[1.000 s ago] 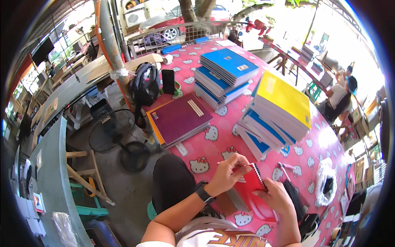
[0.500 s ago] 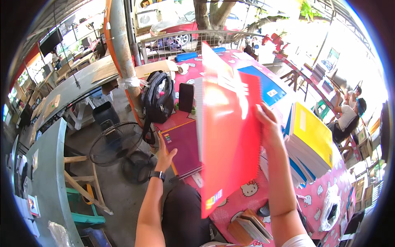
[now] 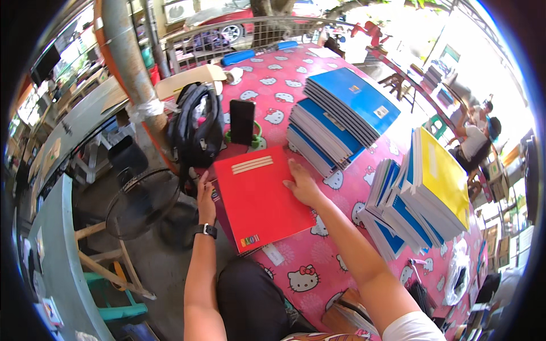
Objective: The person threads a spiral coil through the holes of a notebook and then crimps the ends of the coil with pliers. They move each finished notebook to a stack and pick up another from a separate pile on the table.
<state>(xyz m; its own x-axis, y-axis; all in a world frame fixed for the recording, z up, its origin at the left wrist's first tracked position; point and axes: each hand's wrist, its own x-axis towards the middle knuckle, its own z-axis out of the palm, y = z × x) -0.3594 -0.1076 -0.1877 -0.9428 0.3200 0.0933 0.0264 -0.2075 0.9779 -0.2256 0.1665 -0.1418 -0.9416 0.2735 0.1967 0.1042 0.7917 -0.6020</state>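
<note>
A red notebook (image 3: 267, 204) lies nearly flat in front of me, on top of a purple notebook (image 3: 226, 223) that shows only along its left edge. My right hand (image 3: 303, 183) rests on the red notebook's right edge, thumb and forefinger apart on the cover. At the left side of the notebooks, my left hand (image 3: 206, 199) has its fingers stretched out by the purple one's edge; its palm side is partly hidden. Beyond my right hand stands a stack of blue notebooks (image 3: 347, 111). Another stack, with a yellow notebook (image 3: 443, 176) on top, leans to its right.
A pink patterned cloth (image 3: 301, 278) covers the table. A phone (image 3: 243, 122) stands in a green holder beside a black backpack (image 3: 199, 128). Left of the table are a fan (image 3: 142, 202) and a rusty post (image 3: 133, 62). A plastic bag (image 3: 456, 273) lies at right.
The red notebook has come down from upright onto the purple one. My right hand has moved left and lower with it. The blue stack behind now shows fully.
</note>
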